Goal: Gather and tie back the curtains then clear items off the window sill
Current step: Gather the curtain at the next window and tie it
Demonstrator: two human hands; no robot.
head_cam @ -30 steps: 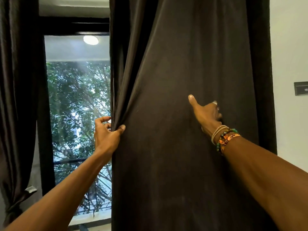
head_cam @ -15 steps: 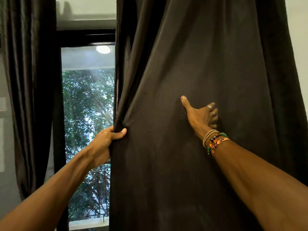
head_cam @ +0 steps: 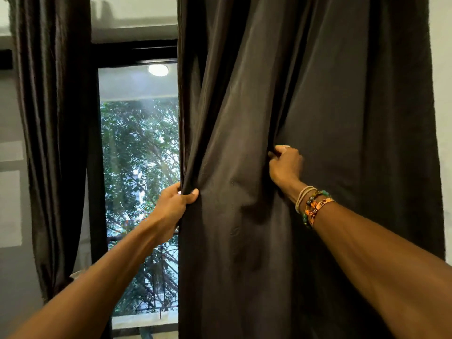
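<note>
**A:** Biggest thing first: the right curtain [head_cam: 354, 106], dark brown, hangs over the whole right side of the opening, its inner edge free.

**B:** And the left curtain [head_cam: 53, 143] hangs narrow down the far side, well apart from it. I can't make out a tie on it.

**A:** Between them is the window [head_cam: 139, 155], with trees outside. Only a pale strip of sill [head_cam: 144, 320] shows at its foot, and I can't tell whether anything sits on it.

**B:** Now the hands. The left grip [head_cam: 172, 206] is clenched round the right curtain's inner edge, thumb in front and fingers tucked behind.

**A:** That pins the loose hem, I'd say, so it can't swing out.

**B:** The right grip [head_cam: 285, 165] is curled tight into a fold mid-panel, and creases fan up from it.

**A:** It looks like bunching, with the cloth between the two grips being drawn into pleats. My read is that gathering is under way and the tying is not yet done.

**B:** Smallest detail: bracelets [head_cam: 314, 204] on the right wrist, just below that fold.
</note>
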